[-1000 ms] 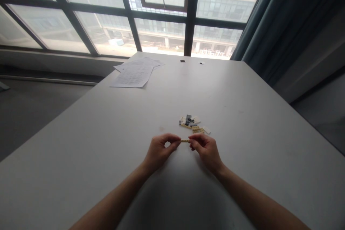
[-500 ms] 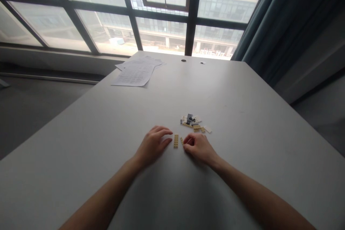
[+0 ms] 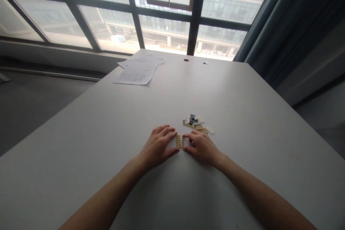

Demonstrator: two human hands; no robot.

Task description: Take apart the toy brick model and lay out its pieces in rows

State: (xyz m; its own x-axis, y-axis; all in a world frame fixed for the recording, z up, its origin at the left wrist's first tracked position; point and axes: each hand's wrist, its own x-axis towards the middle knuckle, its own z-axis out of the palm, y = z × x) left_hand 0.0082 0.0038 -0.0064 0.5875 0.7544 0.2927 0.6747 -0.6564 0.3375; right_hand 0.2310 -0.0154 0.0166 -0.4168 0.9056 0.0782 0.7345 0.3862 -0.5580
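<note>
Two tan studded toy building plates lie side by side on the white table with a narrow gap between them. The wider tan plate is framed at its far and near ends by the forefinger and thumb of my left hand. At the two ends of the narrow tan plate are the forefinger and thumb of my right hand. Just beyond my right hand lies a loose pile of tan, grey and white building pieces.
Printed paper sheets lie at the far left of the white table. Two round holes are set near its far edge. Beyond stand a large window and, to the right, a blue curtain.
My left hand has closed in on the wider plate's ends. My right fingers have spread along the narrow plate, which is now straight and parallel to the wider one. The view has shifted slightly.
</note>
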